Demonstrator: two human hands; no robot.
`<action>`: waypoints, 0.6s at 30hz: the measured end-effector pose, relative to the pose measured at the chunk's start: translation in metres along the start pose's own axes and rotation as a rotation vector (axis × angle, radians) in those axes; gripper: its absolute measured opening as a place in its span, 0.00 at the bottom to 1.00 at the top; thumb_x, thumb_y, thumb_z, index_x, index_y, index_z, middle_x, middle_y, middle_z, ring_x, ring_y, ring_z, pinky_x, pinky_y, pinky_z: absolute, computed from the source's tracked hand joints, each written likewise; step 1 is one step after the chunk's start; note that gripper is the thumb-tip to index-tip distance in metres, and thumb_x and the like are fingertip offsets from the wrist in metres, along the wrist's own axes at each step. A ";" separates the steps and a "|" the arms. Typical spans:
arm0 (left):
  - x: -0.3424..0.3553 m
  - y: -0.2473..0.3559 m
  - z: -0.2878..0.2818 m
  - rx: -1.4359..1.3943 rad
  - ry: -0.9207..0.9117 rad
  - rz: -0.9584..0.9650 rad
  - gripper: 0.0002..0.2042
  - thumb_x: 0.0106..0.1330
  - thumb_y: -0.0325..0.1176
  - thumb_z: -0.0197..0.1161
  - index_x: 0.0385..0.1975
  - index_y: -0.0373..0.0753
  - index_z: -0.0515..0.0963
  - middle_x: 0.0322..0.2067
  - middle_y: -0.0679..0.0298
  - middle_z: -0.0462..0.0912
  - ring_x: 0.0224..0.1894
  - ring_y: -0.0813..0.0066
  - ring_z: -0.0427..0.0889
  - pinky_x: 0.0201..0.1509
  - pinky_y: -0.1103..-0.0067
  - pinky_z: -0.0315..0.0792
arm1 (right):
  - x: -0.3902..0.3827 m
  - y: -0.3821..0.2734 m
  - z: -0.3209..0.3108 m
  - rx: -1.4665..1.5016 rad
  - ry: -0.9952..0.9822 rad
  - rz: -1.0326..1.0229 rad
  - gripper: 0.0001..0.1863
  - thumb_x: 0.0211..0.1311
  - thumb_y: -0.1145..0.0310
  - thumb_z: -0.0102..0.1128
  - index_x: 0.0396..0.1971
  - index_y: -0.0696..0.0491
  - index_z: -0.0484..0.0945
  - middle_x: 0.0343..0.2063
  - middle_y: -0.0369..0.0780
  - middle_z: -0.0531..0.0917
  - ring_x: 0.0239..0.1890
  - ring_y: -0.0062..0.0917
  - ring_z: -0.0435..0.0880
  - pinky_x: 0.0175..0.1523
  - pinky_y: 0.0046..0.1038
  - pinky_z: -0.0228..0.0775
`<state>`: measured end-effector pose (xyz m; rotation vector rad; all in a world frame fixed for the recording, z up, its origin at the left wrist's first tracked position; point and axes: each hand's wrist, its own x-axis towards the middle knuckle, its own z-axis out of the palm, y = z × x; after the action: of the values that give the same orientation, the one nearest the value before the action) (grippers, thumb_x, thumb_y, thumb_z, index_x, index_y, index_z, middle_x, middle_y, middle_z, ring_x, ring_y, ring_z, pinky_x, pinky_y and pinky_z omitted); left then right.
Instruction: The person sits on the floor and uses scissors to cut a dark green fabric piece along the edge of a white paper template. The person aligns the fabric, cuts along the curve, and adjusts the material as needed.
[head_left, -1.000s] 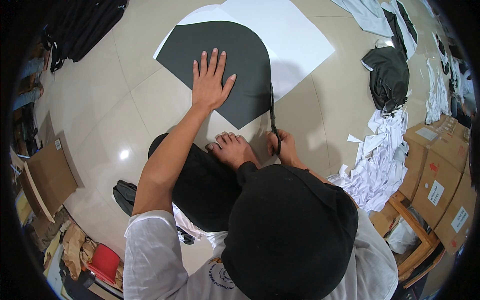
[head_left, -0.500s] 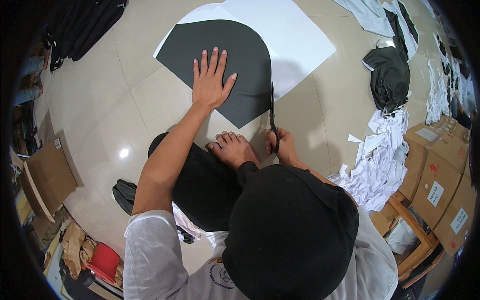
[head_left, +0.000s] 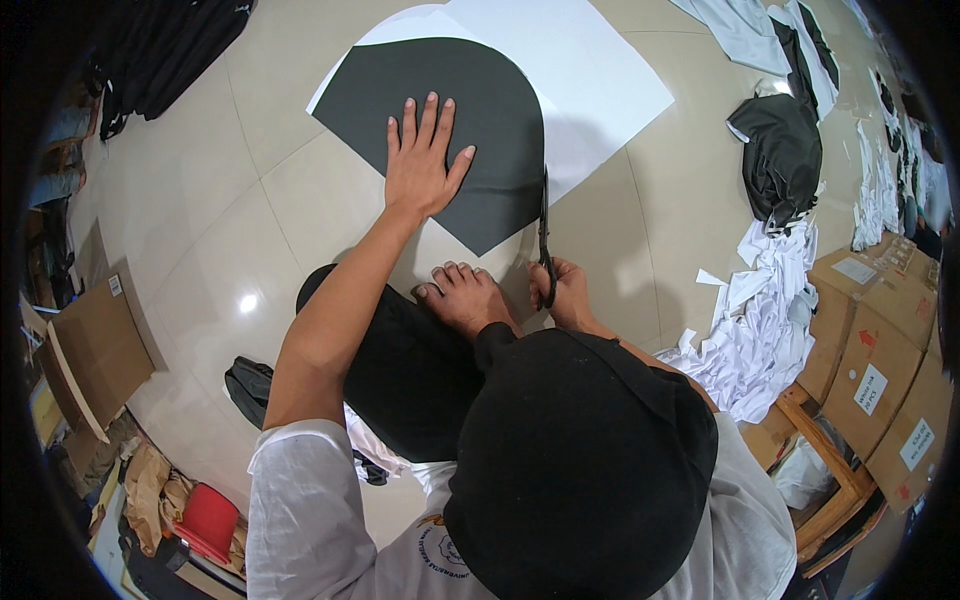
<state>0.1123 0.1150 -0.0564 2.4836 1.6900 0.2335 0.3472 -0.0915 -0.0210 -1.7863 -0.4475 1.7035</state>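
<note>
On the tiled floor before me lies a dark grey, round-topped fabric piece (head_left: 490, 130), over a larger white sheet (head_left: 600, 90) that shows beyond its far and right edges. My left hand (head_left: 422, 170) rests flat on the dark piece with fingers spread. My right hand (head_left: 568, 292) is closed round the handles of black scissors (head_left: 545, 235). Their blades point away from me along the right edge of the dark piece, where it meets the white sheet. Whether the blades are parted is hard to make out.
My bare foot (head_left: 470, 300) is just below the dark piece's near corner. To the right lie white scraps (head_left: 750, 310), a black cloth bundle (head_left: 780, 155) and cardboard boxes (head_left: 870, 350). An opened carton (head_left: 100, 345) and a red object (head_left: 208, 522) stand at the left.
Almost nothing differs. My right hand and the scissors have barely shifted; my left hand stays flat on the dark piece.
</note>
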 end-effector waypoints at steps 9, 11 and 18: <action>0.000 0.000 0.000 0.027 -0.020 -0.005 0.38 0.82 0.61 0.45 0.86 0.47 0.53 0.85 0.55 0.52 0.86 0.44 0.46 0.87 0.45 0.40 | -0.002 0.000 -0.001 -0.014 -0.005 -0.009 0.17 0.69 0.58 0.72 0.30 0.56 0.80 0.19 0.36 0.81 0.19 0.19 0.78 0.26 0.26 0.68; 0.001 0.000 0.000 0.024 -0.019 -0.005 0.38 0.82 0.61 0.44 0.86 0.47 0.53 0.85 0.55 0.52 0.86 0.44 0.46 0.87 0.45 0.40 | 0.001 0.003 -0.004 -0.012 0.003 0.015 0.17 0.68 0.58 0.72 0.31 0.56 0.80 0.19 0.35 0.81 0.19 0.19 0.78 0.26 0.26 0.68; 0.000 0.000 0.001 0.012 -0.013 -0.001 0.38 0.83 0.61 0.44 0.86 0.47 0.53 0.85 0.54 0.52 0.86 0.43 0.46 0.86 0.45 0.41 | 0.007 -0.010 -0.002 0.013 -0.010 0.021 0.17 0.68 0.56 0.71 0.30 0.54 0.80 0.19 0.34 0.79 0.19 0.20 0.77 0.26 0.26 0.65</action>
<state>0.1120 0.1150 -0.0572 2.4872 1.6923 0.2066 0.3519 -0.0801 -0.0198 -1.7806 -0.4221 1.7264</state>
